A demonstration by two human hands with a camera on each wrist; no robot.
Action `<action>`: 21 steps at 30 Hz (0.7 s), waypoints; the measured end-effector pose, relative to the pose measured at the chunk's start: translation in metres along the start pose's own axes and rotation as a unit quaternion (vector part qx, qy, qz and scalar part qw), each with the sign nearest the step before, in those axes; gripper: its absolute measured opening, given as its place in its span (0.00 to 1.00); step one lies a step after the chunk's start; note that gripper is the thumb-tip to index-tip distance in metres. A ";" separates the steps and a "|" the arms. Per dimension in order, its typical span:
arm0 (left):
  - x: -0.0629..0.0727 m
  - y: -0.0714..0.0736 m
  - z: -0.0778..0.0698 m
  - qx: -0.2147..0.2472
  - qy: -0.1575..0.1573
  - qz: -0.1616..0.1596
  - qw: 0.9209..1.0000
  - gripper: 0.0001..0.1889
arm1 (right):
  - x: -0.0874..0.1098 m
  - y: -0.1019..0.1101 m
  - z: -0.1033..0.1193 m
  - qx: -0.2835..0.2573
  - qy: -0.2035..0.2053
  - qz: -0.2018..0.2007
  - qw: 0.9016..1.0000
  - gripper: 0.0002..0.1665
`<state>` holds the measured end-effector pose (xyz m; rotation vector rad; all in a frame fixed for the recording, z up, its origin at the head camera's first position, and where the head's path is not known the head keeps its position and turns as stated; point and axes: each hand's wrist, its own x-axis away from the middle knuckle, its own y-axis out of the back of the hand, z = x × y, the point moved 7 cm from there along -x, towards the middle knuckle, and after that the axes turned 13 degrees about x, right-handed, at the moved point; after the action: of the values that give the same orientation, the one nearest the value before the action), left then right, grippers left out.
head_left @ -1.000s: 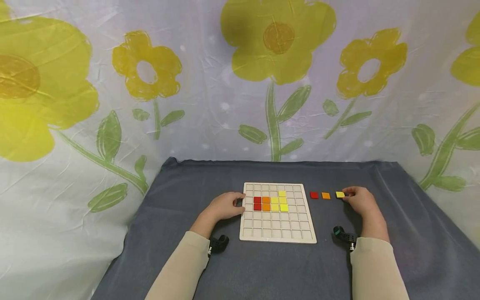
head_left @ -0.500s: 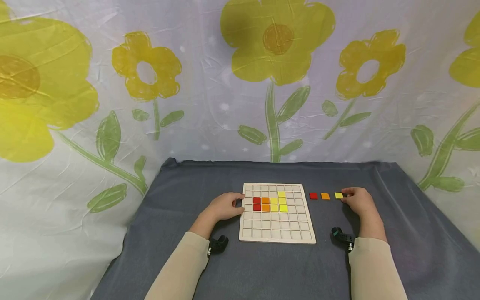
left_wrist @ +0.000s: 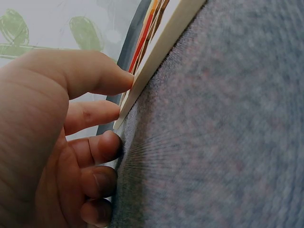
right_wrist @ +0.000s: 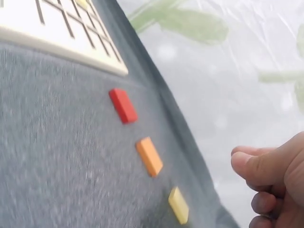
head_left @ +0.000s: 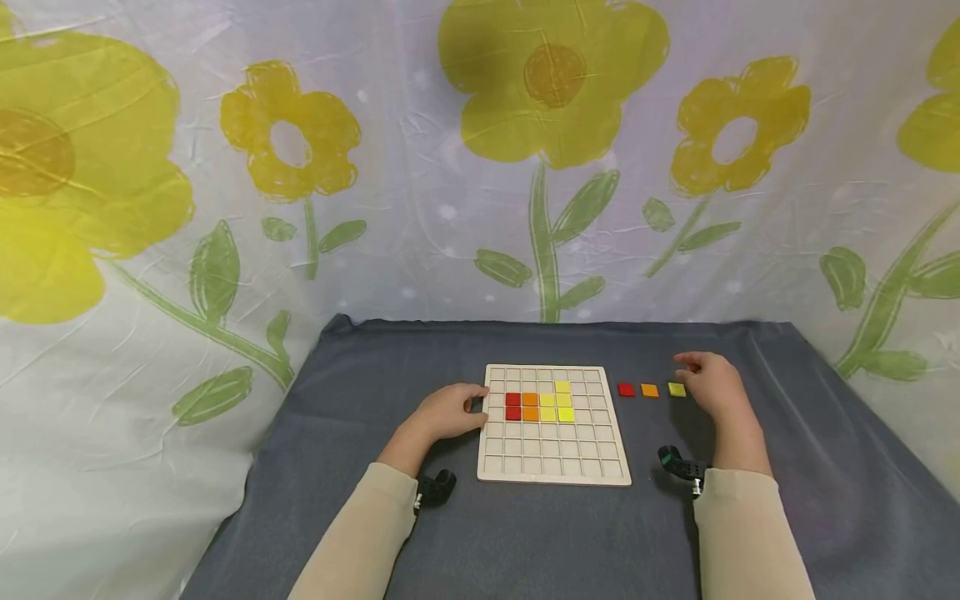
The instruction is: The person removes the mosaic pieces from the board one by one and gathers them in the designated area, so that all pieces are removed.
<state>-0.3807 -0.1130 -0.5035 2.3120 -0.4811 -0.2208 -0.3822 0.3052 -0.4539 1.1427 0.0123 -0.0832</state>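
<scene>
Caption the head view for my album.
Left hand touching a gridded board, right hand near a loose red tile, orange tile and yellow tile.

Open cloth (head_left: 551,537) fronting the board (head_left: 555,450), low tiles (head_left: 649,390) — obstacles — rightward
</scene>
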 end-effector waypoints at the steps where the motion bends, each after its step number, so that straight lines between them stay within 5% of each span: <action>1: 0.000 0.000 0.000 -0.001 0.000 0.000 1.000 0.28 | 0.000 0.001 0.004 0.000 0.004 -0.001 1.000 0.24; 21: -0.001 0.000 0.002 0.001 -0.005 0.003 1.000 0.28 | 0.001 0.000 0.086 0.029 0.109 -0.052 0.992 0.20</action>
<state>-0.3825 -0.1142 -0.5051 2.3129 -0.4937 -0.2290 -0.3842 0.2272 -0.4182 1.2047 0.2657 -0.0507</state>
